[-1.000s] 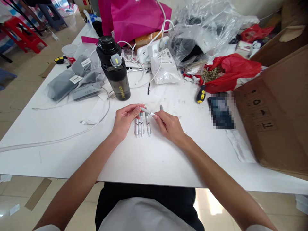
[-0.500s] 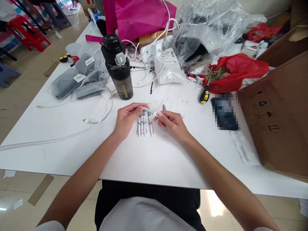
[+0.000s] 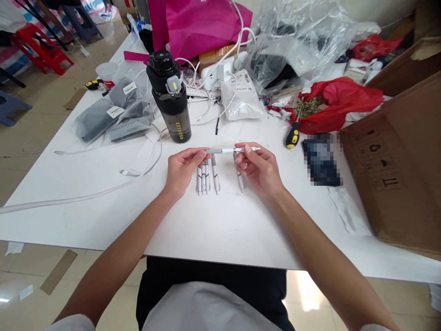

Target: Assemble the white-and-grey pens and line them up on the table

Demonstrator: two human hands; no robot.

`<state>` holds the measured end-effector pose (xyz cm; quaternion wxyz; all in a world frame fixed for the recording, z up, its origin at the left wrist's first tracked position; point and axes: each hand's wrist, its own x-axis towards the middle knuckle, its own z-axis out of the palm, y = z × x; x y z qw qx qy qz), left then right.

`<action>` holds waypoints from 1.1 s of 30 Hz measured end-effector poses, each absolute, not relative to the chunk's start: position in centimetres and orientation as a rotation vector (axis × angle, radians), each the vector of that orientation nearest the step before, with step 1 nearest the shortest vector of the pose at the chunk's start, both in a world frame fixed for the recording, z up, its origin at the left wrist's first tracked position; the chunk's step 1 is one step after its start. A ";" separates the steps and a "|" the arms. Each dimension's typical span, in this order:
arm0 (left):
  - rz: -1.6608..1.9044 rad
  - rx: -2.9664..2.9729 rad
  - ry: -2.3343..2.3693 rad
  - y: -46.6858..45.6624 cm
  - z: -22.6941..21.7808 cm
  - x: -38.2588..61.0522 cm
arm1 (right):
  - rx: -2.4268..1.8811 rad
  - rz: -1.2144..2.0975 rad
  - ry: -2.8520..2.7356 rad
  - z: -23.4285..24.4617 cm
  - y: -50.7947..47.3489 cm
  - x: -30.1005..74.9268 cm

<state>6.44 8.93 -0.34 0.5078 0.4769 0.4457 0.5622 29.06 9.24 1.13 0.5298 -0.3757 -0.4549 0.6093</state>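
Observation:
Both my hands hold one slim grey-and-white pen (image 3: 229, 150) level above the white table (image 3: 213, 220). My left hand (image 3: 182, 171) pinches its grey left end. My right hand (image 3: 259, 168) pinches the white right part. Under my left fingers three similar pens (image 3: 206, 177) lie side by side on the table. Another pen (image 3: 240, 180) lies by itself just under my right hand.
A dark water bottle (image 3: 170, 103) stands behind my hands. Grey packets (image 3: 103, 117) and white cables (image 3: 103, 191) lie at the left. A yellow-handled screwdriver (image 3: 293, 134), a red bag (image 3: 336, 103) and a large cardboard box (image 3: 396, 161) are at the right. Pink bag (image 3: 200, 25) at the back.
The pen between my hands has swung from slanted to level and looks longer. My right hand has lifted and moved right, uncovering the single pen beneath it.

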 end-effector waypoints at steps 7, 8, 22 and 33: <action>1.338 1.404 1.174 7.8 0.1 6.9 | -0.905 1.298 -0.914 -0.1 9.8 28.3; 1.335 1.457 1.184 7.7 0.1 7.0 | -0.900 1.298 -0.887 -0.2 9.9 28.3; 1.300 1.590 1.320 8.6 0.6 6.1 | -0.612 1.622 -0.370 1.6 11.6 32.4; 1.283 1.621 1.325 8.6 0.2 6.3 | -0.450 1.683 -0.328 0.2 11.6 34.4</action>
